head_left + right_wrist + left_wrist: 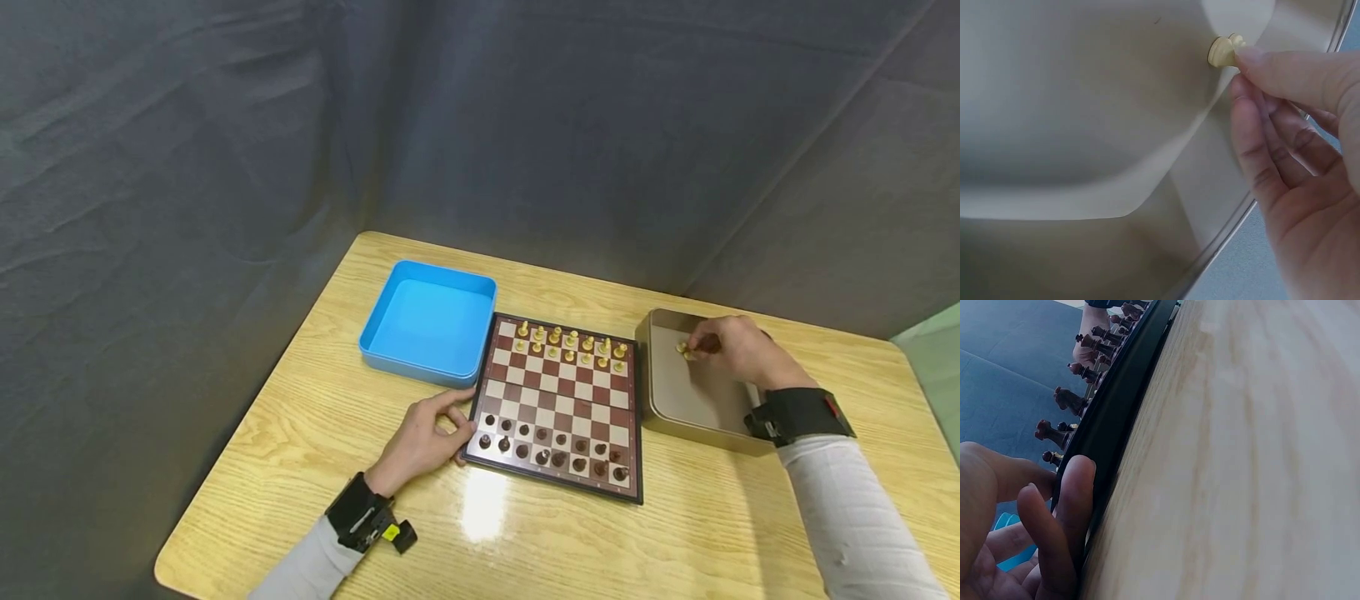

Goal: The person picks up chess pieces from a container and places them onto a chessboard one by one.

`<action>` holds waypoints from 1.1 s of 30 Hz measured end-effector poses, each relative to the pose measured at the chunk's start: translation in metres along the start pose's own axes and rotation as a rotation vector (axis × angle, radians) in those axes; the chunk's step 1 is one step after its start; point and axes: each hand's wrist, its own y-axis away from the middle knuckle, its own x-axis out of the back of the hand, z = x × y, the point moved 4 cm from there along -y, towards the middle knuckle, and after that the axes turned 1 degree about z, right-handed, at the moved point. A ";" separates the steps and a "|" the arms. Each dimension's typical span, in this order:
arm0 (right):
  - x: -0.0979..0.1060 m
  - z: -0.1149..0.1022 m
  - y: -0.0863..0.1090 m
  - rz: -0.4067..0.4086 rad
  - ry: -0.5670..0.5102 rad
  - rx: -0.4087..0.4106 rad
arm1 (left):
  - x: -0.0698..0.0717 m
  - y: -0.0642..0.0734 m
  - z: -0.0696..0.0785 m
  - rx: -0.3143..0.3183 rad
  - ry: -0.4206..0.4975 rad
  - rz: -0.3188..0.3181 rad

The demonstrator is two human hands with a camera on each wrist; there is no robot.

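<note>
My left hand [427, 437] grips the near left corner of a brown and white chessboard [551, 402], and its fingers [1077, 487] press the dark rim in the left wrist view. Dark chess pieces [542, 457] stand in two rows on the near side. Pale yellow pieces [572, 338] stand in two rows on the far side. Inside a gold metal tin [705, 433], my right hand [738, 346] pinches a pale chess piece [1221, 52] between thumb and fingertips, close over the floor. Another pale bit shows right behind it.
A blue square tray [427, 321] stands left of the board, close to its far left corner. The tin sits along the board's right side. All rest on a wooden table [300, 400], with a dark cloth [525, 150] hanging behind its far edge.
</note>
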 end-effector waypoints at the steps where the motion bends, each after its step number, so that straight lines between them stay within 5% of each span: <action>1: 0.000 0.000 0.000 -0.001 -0.002 -0.004 | 0.000 0.000 0.000 -0.001 0.000 0.000; 12: 0.005 0.000 0.003 0.050 -0.013 0.000 | 0.000 0.000 -0.001 -0.003 0.020 -0.011; 20: 0.024 -0.011 0.005 0.210 0.057 0.049 | 0.000 -0.001 -0.001 0.008 0.013 -0.010; 25: 0.034 -0.027 0.003 0.292 0.075 0.104 | 0.000 0.000 -0.001 0.011 0.011 -0.011; 33: 0.047 -0.071 -0.005 0.308 0.039 0.131 | 0.000 0.000 -0.002 0.017 0.049 -0.019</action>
